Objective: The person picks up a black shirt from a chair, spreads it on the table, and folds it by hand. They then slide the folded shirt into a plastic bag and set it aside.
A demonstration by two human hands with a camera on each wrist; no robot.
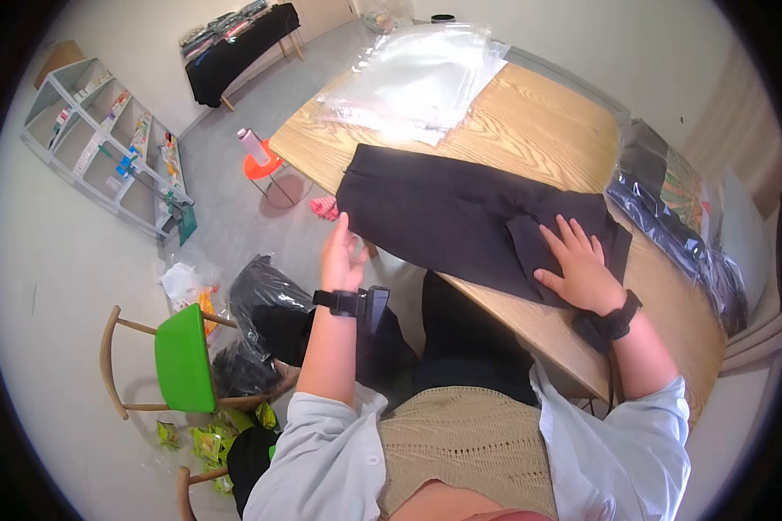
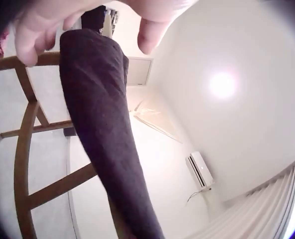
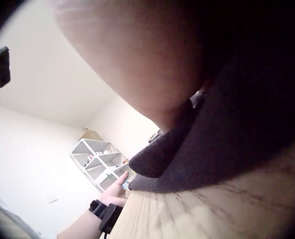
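R grip (image 1: 582, 265) flat, fingers released, pressing dark trousers (image 1: 443, 217) on desk (image 1: 539, 130); L grip (image 1: 343, 256) at trousers' near-left end, can't tell if grasping.

Dark garment (image 1: 443, 217) spread on wooden desk (image 1: 539, 130); right hand (image 1: 578, 265) flat on folded end, fingers spread; left hand (image 1: 343, 256) at garment's left corner; clear plastic sheet (image 1: 417, 78) beyond

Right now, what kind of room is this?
Probably a workroom for folding and bagging clothes. A dark garment lies on the wooden table, clear plastic bags sit beyond it, and a far table holds what look like more packed clothes.
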